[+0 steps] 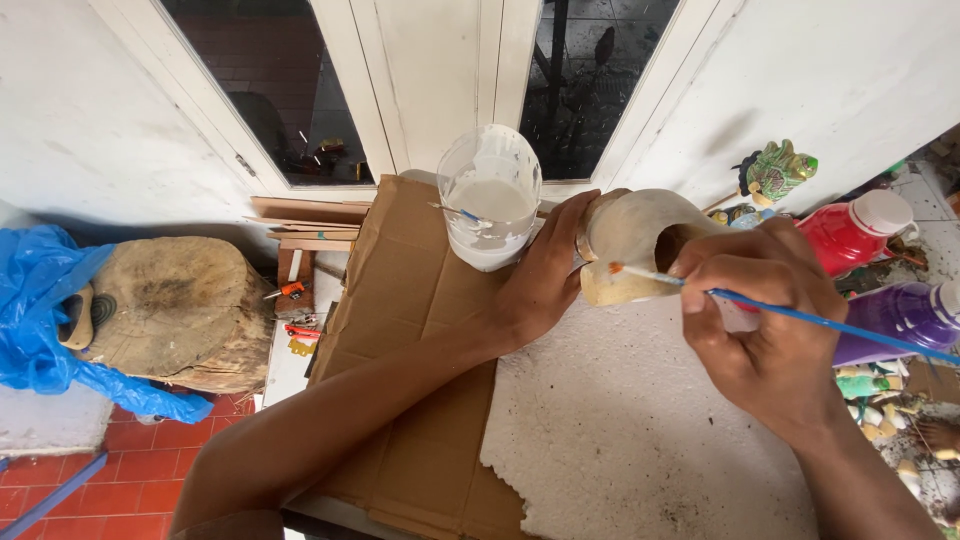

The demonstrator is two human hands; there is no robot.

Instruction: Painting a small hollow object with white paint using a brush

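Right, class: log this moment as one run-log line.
left hand: holds pale carving | right hand: blue paintbrush, tip at carving | white paint cup behind

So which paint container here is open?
The clear plastic cup of white paint, above the left hand; the red bottle and purple bottle are capped.

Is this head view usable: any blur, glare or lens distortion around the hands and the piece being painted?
Head view: sharp, soft daylight, no hard shadows; left hand, right hand, blue-handled brush and pale carved piece all crisp; wide-angle bending of the white door frame; dark glass reflects little.
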